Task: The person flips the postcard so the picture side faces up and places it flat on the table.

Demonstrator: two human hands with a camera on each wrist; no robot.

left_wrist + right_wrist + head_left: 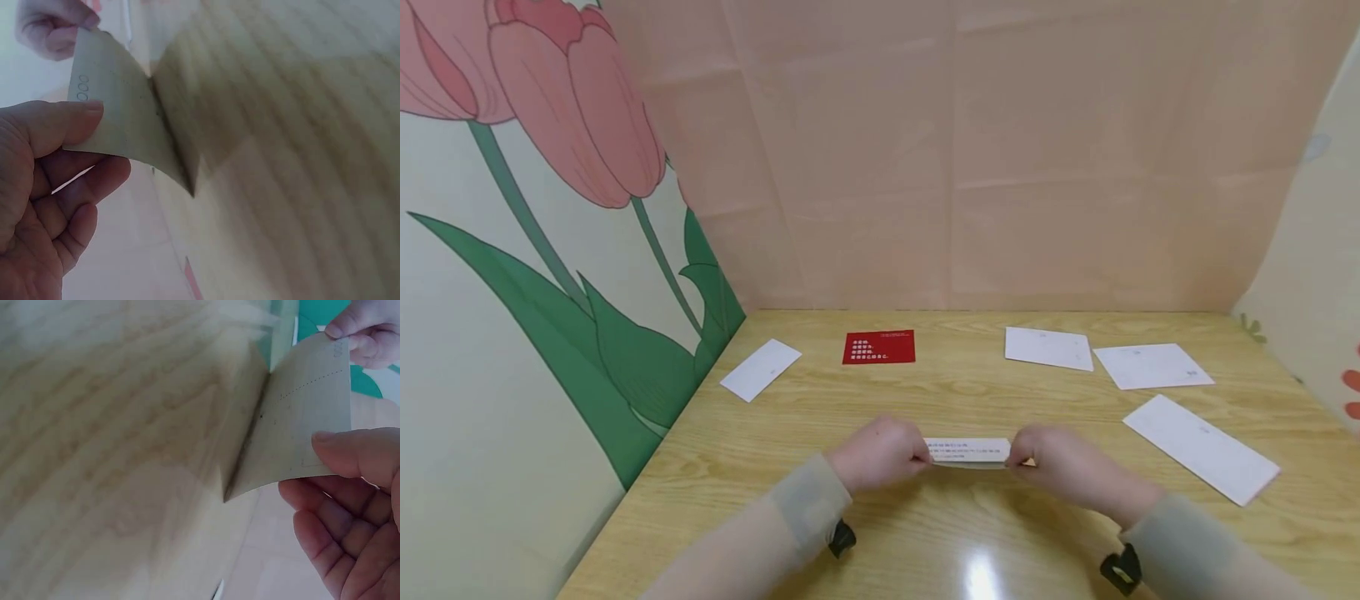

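Together, left hand (878,454) and right hand (1063,462) pinch a tilted card (967,450) at opposite ends.

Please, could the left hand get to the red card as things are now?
Probably not without letting go: the left hand pinches one end of the held card. Otherwise the way looks free, with nothing between it and the red card.

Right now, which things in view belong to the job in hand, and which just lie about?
In the job:
left hand
right hand
printed card both pinch

Apparently lying about:
red card
white card at left
three white cards at right
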